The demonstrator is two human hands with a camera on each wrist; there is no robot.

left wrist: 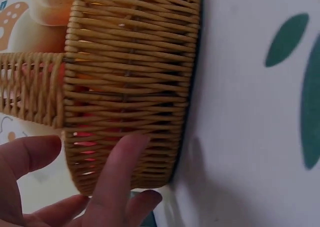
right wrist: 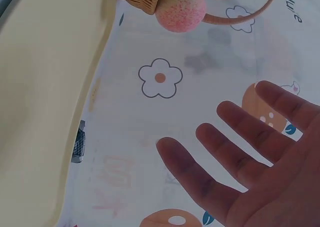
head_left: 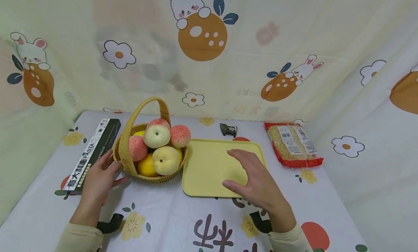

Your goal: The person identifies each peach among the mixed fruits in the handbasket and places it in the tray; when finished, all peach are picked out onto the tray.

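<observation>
A wicker basket (head_left: 160, 179) with a tall handle stands left of centre, heaped with peaches (head_left: 166, 160) and other yellow fruit. My left hand (head_left: 99, 177) is at the basket's left side, fingers spread and fingertips right at the weave; the left wrist view shows the thumb and fingers (left wrist: 112, 182) close to the wicker wall. Right of the basket lies a flat yellow tray (head_left: 209, 168) with nothing on it. Over the tray's right part hovers my right hand (head_left: 258, 181), its fingers extended and apart from the thumb, holding nothing.
Left of the basket lies a long pasta box (head_left: 94, 154). A small black packet (head_left: 228, 129) sits behind the tray. At the right is a red-edged bag of pasta (head_left: 294, 145). A patterned curtain (head_left: 147, 78) rises along the table's back edge.
</observation>
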